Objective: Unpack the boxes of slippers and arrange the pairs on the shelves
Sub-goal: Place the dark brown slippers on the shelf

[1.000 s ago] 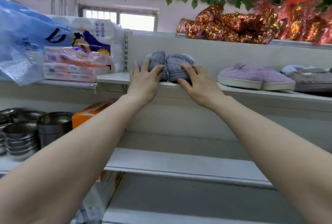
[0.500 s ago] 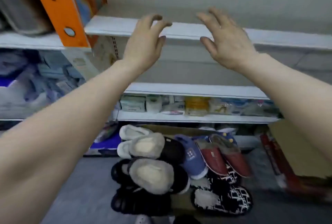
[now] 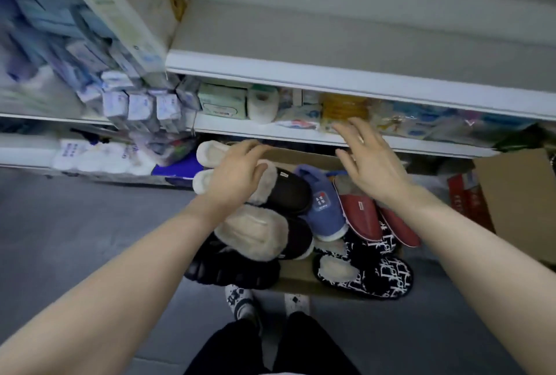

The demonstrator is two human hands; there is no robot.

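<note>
Slippers (image 3: pixel 258 236), assorted, heaped in an open cardboard box (image 3: pixel 296 274) on the floor below the shelves (image 3: pixel 301 74): fleece-lined black pairs (image 3: pixel 290 194) along the box's left edge, blue slipper (image 3: pixel 326 212) at centre, red pair (image 3: pixel 361 215) toward the right edge, black-and-white patterned pair (image 3: pixel 382 278) at the near right corner. Left hand (image 3: pixel 237 176) over the fleece-lined ones, fingers loosely curved, holding nothing. Right hand (image 3: pixel 370 164) over the red pair, fingers spread, holding nothing.

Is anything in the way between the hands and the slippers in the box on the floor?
Nothing visible is. The left hand and the right hand are both open and empty, and in this view they are over the slipper pile. The pile lies uncovered in the cardboard box, with no lid or wrapping over it.
</note>
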